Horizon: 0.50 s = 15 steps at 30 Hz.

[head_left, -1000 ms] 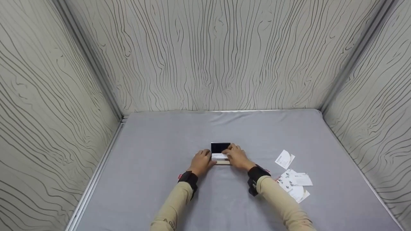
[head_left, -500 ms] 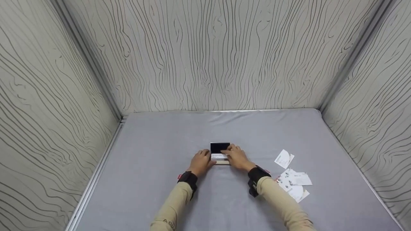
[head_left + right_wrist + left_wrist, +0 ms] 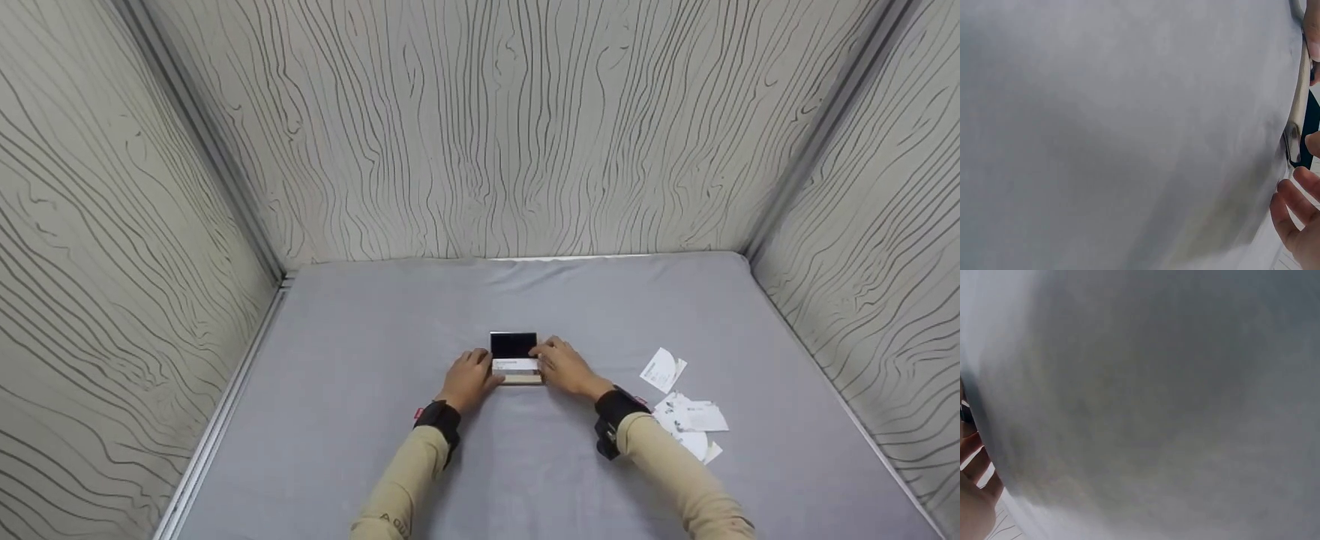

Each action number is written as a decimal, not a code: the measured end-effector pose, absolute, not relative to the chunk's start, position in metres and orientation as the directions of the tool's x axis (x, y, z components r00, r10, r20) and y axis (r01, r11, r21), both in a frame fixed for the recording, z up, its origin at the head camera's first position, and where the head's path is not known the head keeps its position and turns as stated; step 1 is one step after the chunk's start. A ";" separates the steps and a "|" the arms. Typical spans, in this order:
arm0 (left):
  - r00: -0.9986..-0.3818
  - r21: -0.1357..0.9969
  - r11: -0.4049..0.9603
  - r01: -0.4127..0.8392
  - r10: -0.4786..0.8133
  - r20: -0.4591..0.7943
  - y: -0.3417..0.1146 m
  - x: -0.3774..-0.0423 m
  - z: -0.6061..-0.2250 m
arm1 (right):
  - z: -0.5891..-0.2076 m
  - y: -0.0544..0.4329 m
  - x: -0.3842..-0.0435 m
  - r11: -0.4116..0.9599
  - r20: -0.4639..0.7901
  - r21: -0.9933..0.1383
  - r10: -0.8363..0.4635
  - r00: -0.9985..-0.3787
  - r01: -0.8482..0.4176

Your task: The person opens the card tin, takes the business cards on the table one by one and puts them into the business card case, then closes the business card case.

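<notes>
A small business card case (image 3: 514, 345) stands with its lid raised on the grey cloth, the lid's inside dark. White printed cards (image 3: 516, 365) lie in its lower part, above a beige front edge. My left hand (image 3: 468, 379) holds the case at its left side, thumb at the front corner and fingers along the side. At the right side is my right hand (image 3: 566, 367), its fingertips by the lid's lower right edge; whether they touch it is hard to tell. The right wrist view shows the fingers (image 3: 1292, 205) loosely bent and spread beside the case's end.
Several loose white cards lie to the right: a single card (image 3: 663, 370) farther off and an overlapping pile (image 3: 701, 417) beside the right forearm. Grey cloth (image 3: 360, 337) covers the table. Patterned panels (image 3: 480, 135) rise at the back and both sides.
My right hand has drawn back to the right from over the cards, uncovering the case's right end. The left hand has kept its hold. The case stays put.
</notes>
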<state>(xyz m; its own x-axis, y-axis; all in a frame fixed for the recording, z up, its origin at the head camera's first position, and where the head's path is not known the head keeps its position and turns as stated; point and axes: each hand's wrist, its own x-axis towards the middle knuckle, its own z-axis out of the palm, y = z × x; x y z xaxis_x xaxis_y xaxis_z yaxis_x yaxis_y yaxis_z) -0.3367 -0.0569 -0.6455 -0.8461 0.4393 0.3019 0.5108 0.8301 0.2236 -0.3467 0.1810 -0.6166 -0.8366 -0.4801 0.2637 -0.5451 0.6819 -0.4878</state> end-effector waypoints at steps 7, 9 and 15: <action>-0.837 0.226 0.823 0.521 0.441 0.323 -0.057 -0.339 -0.650 | -0.612 0.202 -0.347 0.674 0.218 -0.526 -0.483 -0.848 -0.519; -0.832 0.222 0.820 0.528 0.446 0.331 -0.057 -0.339 -0.651 | -0.611 0.209 -0.346 0.682 0.201 -0.529 -0.478 -0.855 -0.505; -0.818 0.205 0.814 0.543 0.458 0.347 -0.057 -0.338 -0.648 | -0.610 0.229 -0.344 0.681 0.191 -0.533 -0.482 -0.855 -0.503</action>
